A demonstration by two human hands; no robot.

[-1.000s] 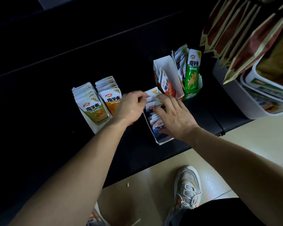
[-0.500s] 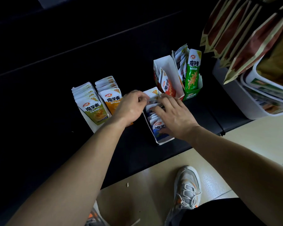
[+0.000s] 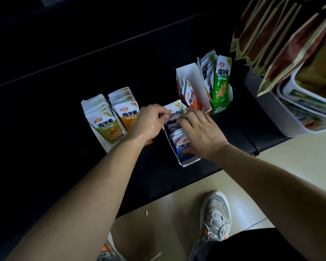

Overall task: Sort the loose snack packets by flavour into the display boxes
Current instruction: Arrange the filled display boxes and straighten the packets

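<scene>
As we look down: a dark counter [image 3: 64, 76] runs across, pale floor [image 3: 290, 162] lies below it, and one shoe [image 3: 215, 213] sits near its edge.
Right side: hanging bags [image 3: 271, 38] crowd the top corner above a white tub [image 3: 271, 113], all well apart from our hands.
Left rows: olive packets [image 3: 105, 127] and orange packets [image 3: 126, 113] stand side by side in a white box [image 3: 106, 147], just left of our left hand [image 3: 149, 123]. That wrist covers the orange row's front corner.
Far boxes: the red box [image 3: 193, 78] holds a few leaning red packets [image 3: 191, 97]. The green box [image 3: 220, 108] touches it on the right, with a tall green packet [image 3: 221, 81] upright at its front.
Blue box [image 3: 186, 162]: it's right between our hands, with blue packets [image 3: 183, 146] filed in a row inside.
Packet [image 3: 174, 108]: it stands at the box's far end, behind the blue row, its top showing between our two hands.
Left hand: the fingers are curled in, tips pinching the packet's left edge, so we've got it held.
Right hand [image 3: 201, 132]: it's palm down, with fingers spread and nearly straight over the blue row. The fingertips touch the packet's right side and the thumb is by the front blue packet. We see nothing gripped.
In the way: our right hand hides the middle of the blue row.
Arms: both forearms are bare. The left reaches in from the lower left, the right from the lower right, and they meet over the blue box.
</scene>
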